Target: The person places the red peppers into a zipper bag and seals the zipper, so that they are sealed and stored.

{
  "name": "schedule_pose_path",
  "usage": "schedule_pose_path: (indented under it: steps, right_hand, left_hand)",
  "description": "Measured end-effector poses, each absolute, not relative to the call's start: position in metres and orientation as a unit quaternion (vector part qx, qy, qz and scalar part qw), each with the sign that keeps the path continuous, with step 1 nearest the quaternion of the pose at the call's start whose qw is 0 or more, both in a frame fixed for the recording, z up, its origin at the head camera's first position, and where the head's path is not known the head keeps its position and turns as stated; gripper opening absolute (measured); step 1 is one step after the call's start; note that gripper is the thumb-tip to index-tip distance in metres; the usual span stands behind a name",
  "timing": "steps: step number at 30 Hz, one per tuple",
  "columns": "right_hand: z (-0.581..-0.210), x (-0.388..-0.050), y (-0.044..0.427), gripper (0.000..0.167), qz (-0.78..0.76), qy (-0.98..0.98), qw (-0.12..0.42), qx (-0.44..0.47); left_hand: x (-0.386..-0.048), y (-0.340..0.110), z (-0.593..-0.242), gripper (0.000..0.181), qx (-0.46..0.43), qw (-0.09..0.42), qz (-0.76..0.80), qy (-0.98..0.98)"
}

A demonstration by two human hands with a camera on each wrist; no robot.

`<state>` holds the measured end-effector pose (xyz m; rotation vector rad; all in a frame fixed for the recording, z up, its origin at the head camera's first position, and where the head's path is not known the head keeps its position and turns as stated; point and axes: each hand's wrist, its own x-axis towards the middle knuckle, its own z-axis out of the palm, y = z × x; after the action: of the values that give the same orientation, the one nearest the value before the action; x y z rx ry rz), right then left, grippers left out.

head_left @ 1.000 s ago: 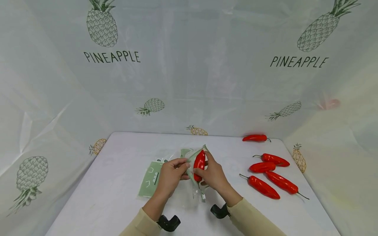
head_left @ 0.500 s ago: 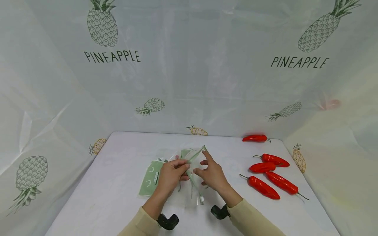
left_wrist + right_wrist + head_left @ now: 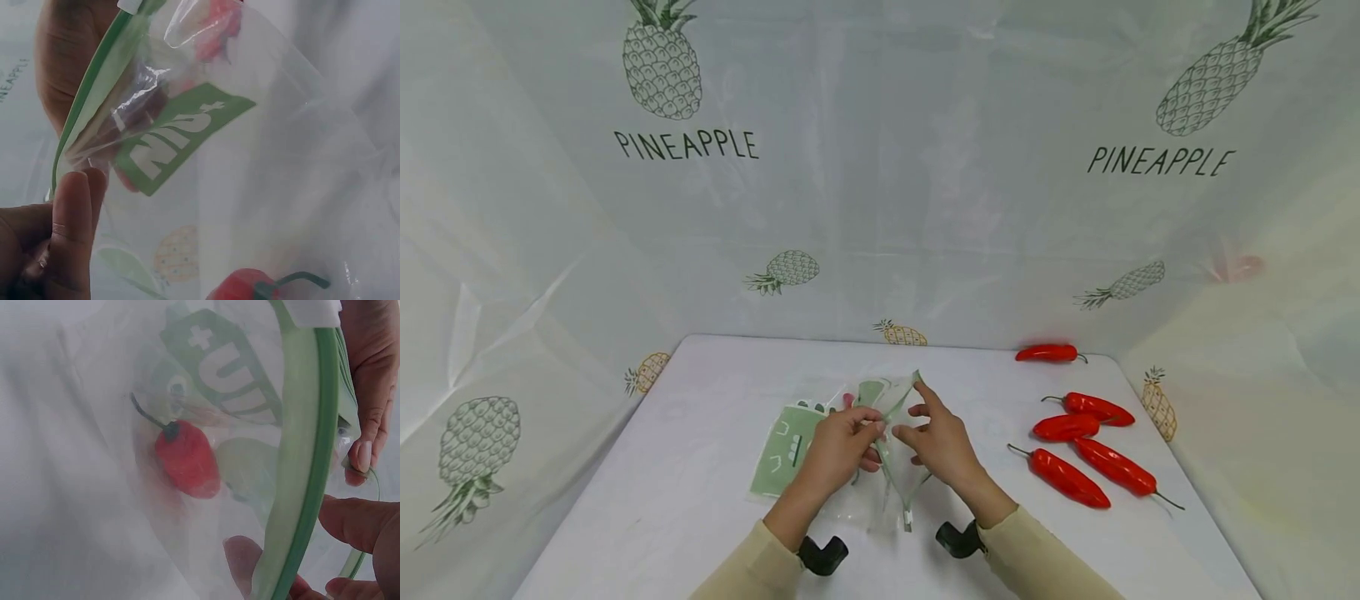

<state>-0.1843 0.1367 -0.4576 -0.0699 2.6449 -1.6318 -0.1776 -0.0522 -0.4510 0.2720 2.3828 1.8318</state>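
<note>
A clear zip bag (image 3: 895, 487) with green zipper strips hangs between both hands, its mouth spread. My left hand (image 3: 842, 446) pinches one side of the mouth between thumb and fingers. At the opposite side is my right hand (image 3: 940, 442), index finger stretched along the rim, thumb apart, gripping nothing visible. Inside the bag, seen through the plastic in the right wrist view, lies a red chili pepper (image 3: 187, 459) with a green stem. The left wrist view shows the green printed label (image 3: 181, 137) on the bag and red shapes behind the plastic.
A green printed plastic packet (image 3: 778, 467) with a face lies left of the hands. Several red chili peppers (image 3: 1067, 477) are spread on the white table (image 3: 647, 500) at the right, one pepper (image 3: 1048, 353) near the back edge. A pineapple-print curtain (image 3: 880, 167) encloses the table.
A second ago my right hand held a red chili pepper at the bag's mouth. It has let go, and the pepper is inside the bag. My left hand keeps its pinch on the rim.
</note>
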Motion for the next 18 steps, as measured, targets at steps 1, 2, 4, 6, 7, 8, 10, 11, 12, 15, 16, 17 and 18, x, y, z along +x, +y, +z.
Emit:
schedule_pose_path:
  steps: [1, 2, 4, 6, 7, 8, 10, 11, 12, 15, 16, 17, 18]
  right_hand:
    - [-0.458, -0.185, 0.137, 0.084, -0.526, 0.850, 0.017, -0.021]
    - [-0.458, -0.185, 0.137, 0.085, -0.526, 0.850, 0.017, -0.020]
    - [-0.458, -0.185, 0.137, 0.084, -0.527, 0.849, 0.016, -0.019]
    - [-0.458, -0.185, 0.138, 0.084, -0.528, 0.849, 0.016, -0.017]
    - [-0.458, -0.185, 0.138, 0.084, -0.529, 0.848, 0.015, -0.017]
    - [-0.458, -0.185, 0.138, 0.083, -0.529, 0.848, 0.013, -0.017]
    - [-0.458, -0.184, 0.139, 0.082, -0.529, 0.848, 0.009, -0.017]
    - [-0.458, -0.184, 0.139, 0.081, -0.529, 0.848, 0.006, -0.018]
    - [-0.459, -0.184, 0.140, 0.080, -0.529, 0.848, 0.002, -0.019]
    - [-0.459, -0.183, 0.142, 0.078, -0.530, 0.848, -0.011, -0.020]
    - [-0.458, -0.183, 0.144, 0.077, -0.530, 0.847, -0.015, -0.020]
    - [-0.458, -0.182, 0.145, 0.077, -0.530, 0.847, -0.020, -0.020]
    - [-0.458, -0.182, 0.147, 0.075, -0.530, 0.847, -0.025, -0.022]
  left_hand:
    - [-0.178, -0.052, -0.451, 0.023, 0.088, 0.066, 0.605, 0.789]
    - [-0.178, -0.052, -0.452, 0.024, 0.088, 0.068, 0.604, 0.789]
    - [-0.179, -0.052, -0.453, 0.025, 0.085, 0.073, 0.609, 0.785]
    - [-0.180, -0.052, -0.455, 0.026, 0.085, 0.075, 0.618, 0.778]
    - [-0.181, -0.052, -0.456, 0.027, 0.084, 0.077, 0.623, 0.774]
    - [-0.182, -0.052, -0.457, 0.027, 0.084, 0.079, 0.628, 0.769]
    - [-0.183, -0.052, -0.459, 0.028, 0.081, 0.085, 0.642, 0.758]
    - [-0.184, -0.052, -0.460, 0.028, 0.078, 0.089, 0.648, 0.752]
    - [-0.184, -0.052, -0.461, 0.028, 0.078, 0.090, 0.653, 0.748]
    - [-0.185, -0.051, -0.463, 0.029, 0.074, 0.093, 0.665, 0.737]
    - [-0.185, -0.051, -0.464, 0.029, 0.073, 0.093, 0.668, 0.735]
    - [-0.185, -0.050, -0.464, 0.029, 0.072, 0.094, 0.669, 0.733]
    - [-0.185, -0.050, -0.464, 0.029, 0.070, 0.094, 0.670, 0.733]
